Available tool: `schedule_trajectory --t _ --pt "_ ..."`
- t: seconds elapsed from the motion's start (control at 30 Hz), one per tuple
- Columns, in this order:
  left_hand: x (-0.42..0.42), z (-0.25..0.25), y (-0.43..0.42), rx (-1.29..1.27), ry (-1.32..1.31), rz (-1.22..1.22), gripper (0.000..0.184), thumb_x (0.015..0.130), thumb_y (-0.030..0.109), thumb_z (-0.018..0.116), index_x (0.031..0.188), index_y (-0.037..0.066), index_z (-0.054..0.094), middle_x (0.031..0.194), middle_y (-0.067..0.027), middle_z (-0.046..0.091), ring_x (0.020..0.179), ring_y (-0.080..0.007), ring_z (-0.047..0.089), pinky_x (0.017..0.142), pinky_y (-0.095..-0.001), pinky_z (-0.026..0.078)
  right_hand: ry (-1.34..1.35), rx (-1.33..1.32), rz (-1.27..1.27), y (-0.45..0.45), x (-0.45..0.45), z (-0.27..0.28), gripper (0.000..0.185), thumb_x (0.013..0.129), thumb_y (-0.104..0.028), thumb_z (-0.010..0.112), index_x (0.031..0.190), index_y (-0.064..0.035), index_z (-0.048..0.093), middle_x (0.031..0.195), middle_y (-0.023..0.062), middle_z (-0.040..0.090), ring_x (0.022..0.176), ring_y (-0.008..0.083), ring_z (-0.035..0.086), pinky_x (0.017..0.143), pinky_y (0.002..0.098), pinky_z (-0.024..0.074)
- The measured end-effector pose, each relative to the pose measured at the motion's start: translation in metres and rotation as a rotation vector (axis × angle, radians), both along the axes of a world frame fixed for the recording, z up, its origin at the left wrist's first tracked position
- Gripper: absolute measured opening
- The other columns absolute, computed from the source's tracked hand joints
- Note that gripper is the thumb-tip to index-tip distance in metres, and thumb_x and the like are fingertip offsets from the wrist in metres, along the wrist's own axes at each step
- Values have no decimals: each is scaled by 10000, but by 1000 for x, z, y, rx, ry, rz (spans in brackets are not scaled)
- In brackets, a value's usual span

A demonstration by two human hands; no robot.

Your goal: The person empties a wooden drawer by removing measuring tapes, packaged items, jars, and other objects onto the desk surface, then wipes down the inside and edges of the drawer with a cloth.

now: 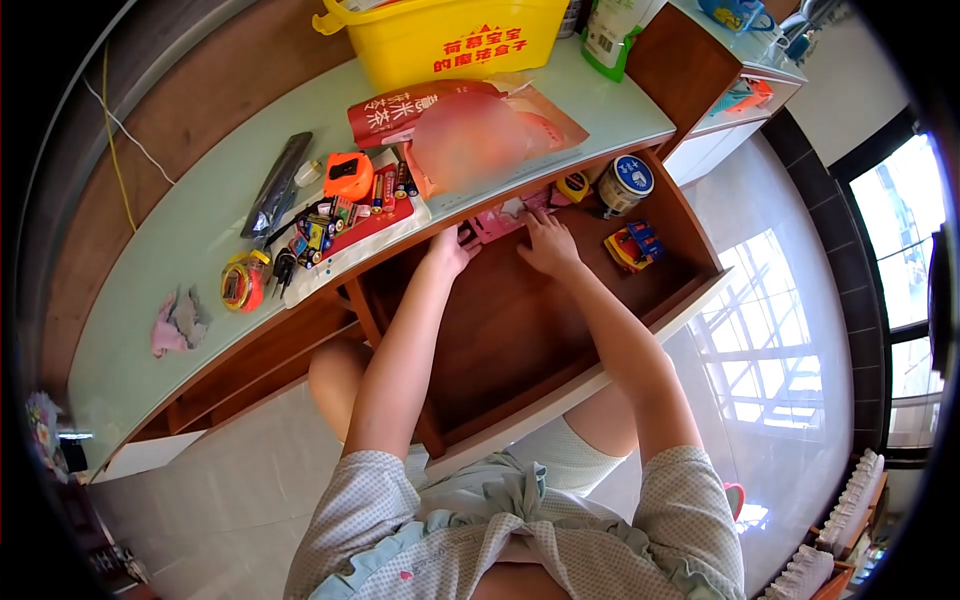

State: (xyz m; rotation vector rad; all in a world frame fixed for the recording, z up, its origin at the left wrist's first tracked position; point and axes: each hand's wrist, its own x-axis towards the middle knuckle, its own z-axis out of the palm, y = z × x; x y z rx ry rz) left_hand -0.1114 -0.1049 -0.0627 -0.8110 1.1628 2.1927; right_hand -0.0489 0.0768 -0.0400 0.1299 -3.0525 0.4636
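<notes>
Both hands reach into the back of an open wooden drawer (500,340). A flat pink item (497,222) lies there, partly under the counter edge. My left hand (455,250) is at its left end, fingers partly hidden by the edge. My right hand (549,244) touches its right part with fingers apart and stretched forward. Right of it in the drawer are a yellow-and-black round item (573,187), a tin with a blue lid (630,178) and a small red, yellow and blue item (633,246).
On the glass-topped counter (130,290) stand a yellow tub (455,45), a red packet (395,115), loose batteries (318,232), an orange tape measure (348,176), a roll of tape (242,284) and a torn pink scrap (178,325). The drawer's front edge (580,390) crosses above my lap.
</notes>
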Motion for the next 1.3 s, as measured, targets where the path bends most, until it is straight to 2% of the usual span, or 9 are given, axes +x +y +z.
schedule_trajectory --t 0.1,0.2,0.3,0.4,0.5,0.6,0.87,1.1,1.3 --pt "0 -5 2 134 52 27 443 842 333 588 1204 116 453 1133 -104 485 1026 -239 452 936 -395 370 21 1 1 1 -3 2 546 700 -263 659 1198 -128 480 1195 115 496 1140 298 462 922 407 409" --pt "-1 -5 -4 101 226 -255 309 845 289 595 1111 137 556 1145 -26 512 998 -180 466 901 -349 403 43 -35 4 2 -3 3 523 697 -244 660 1179 -128 495 1175 116 503 1115 301 476 913 401 415" --pt "8 9 5 -116 190 -211 232 842 213 601 1063 143 598 1110 41 554 958 -143 484 860 -314 430 83 -89 3 2 -4 8 527 688 -211 652 1184 -118 498 1145 121 511 1068 333 491 890 410 424" --pt "13 12 5 -106 267 -152 234 823 122 615 1057 111 607 1074 12 580 919 -139 532 812 -295 478 69 -74 -29 0 -2 20 565 679 -191 656 1212 -128 480 1158 115 508 1086 324 483 897 405 420" --pt "21 20 6 -169 346 -78 259 803 26 604 1058 66 613 1030 -23 597 889 -140 573 783 -279 514 254 18 -53 3 -3 12 559 675 -207 673 1196 -138 480 1127 93 518 1064 285 497 870 394 428" --pt "35 33 2 -203 445 -190 279 796 -22 586 1069 26 607 1018 -51 590 864 -153 600 757 -273 538 229 3 -71 9 -4 10 577 675 -206 673 1212 -147 470 1148 94 514 1077 282 491 875 392 425" --pt "81 78 -11 -265 498 -304 414 772 -80 541 1175 12 533 866 -45 536 837 -153 596 732 -287 551 100 46 -131 20 -5 7 593 705 -229 652 1256 -163 444 1215 95 496 1130 279 466 907 405 409" --pt "110 101 -52 -181 464 -375 500 776 -62 522 1265 25 461 973 -64 529 870 -157 574 769 -318 545 -139 21 -151 16 3 5 610 756 -276 613 1324 -223 395 1315 109 440 1205 356 396 991 456 346" --pt "145 126 -71 -168 525 -353 502 785 -54 530 1274 26 453 971 -63 552 863 -136 571 750 -303 547 -172 99 102 17 13 28 650 739 -278 642 1334 -192 397 1317 108 452 1192 351 415 999 435 345"
